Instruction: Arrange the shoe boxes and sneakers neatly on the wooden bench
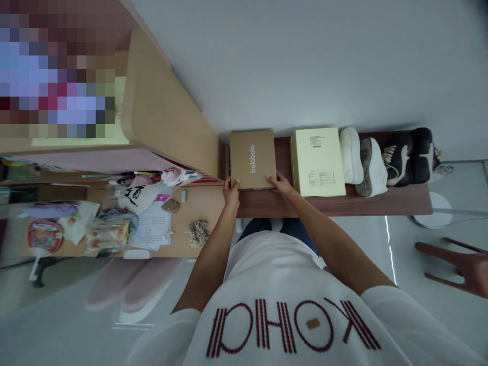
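Note:
A kraft-brown shoebox printed "balabala" [252, 158] lies flat on a dark wood shelf [335, 204]. My left hand [231, 193] grips its near left corner, and my right hand [281, 184] holds its near right corner. The box's near edge overhangs the shelf slightly, as far as I can tell. To its right lies a pale yellow box [316, 161] with printed labels, not touching my right hand. Beyond it sit a pair of white sneakers [366, 165] and a pair of black sneakers [409, 157].
A light wood cabinet side [168, 112] rises left of the shelf. Left of my arms, a wooden desk [202, 203] holds papers, packets and a round fan. A reddish-brown chair's legs [450, 259] stand at right, and a white wall backs the shelf.

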### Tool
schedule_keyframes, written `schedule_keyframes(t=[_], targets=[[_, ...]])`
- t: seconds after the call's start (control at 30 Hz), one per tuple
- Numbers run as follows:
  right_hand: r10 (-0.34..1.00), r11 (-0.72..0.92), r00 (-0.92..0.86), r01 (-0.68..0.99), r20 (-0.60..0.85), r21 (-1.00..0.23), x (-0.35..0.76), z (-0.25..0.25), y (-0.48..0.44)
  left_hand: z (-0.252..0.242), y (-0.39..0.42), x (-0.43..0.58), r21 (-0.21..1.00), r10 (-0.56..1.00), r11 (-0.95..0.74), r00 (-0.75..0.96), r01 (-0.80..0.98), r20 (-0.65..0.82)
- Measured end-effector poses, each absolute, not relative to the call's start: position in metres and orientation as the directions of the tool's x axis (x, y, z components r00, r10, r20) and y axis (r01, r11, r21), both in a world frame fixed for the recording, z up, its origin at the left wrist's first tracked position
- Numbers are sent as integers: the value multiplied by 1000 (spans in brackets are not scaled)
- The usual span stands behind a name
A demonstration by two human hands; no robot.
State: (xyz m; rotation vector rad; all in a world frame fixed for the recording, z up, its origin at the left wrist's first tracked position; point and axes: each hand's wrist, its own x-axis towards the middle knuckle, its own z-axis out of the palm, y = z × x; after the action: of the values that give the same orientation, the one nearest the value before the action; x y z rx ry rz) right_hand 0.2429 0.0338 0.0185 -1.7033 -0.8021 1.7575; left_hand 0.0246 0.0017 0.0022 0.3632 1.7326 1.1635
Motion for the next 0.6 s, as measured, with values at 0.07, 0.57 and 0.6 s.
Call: schedule_keyframes(t=[0.07, 0.57, 0.6], targets=[[751, -660, -26, 14, -660, -751, 242, 17, 36, -2, 3, 25, 838, 689, 490, -482, -240, -541], [823, -559, -27, 144, -568, -817, 247, 21, 57, 10, 30, 21, 859, 665, 507, -604, -67, -440], [837, -537, -6, 177, -546, -825, 251, 24, 59, 15, 30, 21, 867, 659, 499, -646, -9, -386]])
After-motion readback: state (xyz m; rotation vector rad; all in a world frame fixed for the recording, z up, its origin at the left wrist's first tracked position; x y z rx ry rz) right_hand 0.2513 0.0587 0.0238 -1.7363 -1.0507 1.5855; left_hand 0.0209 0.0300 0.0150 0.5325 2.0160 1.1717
